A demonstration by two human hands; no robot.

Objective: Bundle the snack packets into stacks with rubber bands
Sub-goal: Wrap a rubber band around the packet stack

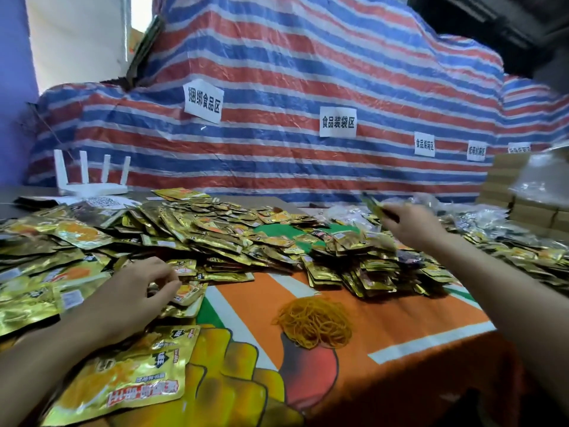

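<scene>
Gold snack packets (197, 229) lie in a wide loose heap across the table. A pile of yellow-orange rubber bands (314, 322) sits on the orange printed cloth near the front. My left hand (135, 297) rests on packets at the left, fingers curled over a small gold packet (187, 292). My right hand (412, 224) is raised over the right part of the heap and pinches a blurred gold packet (374, 204). A large gold packet (123, 377) lies close to me at the front left.
A white router (92, 177) with several antennas stands at the back left. A striped red, white and blue tarp (277, 118) with paper labels rises behind the table. Clear plastic bags (480, 217) and cardboard boxes (523, 192) are at the right.
</scene>
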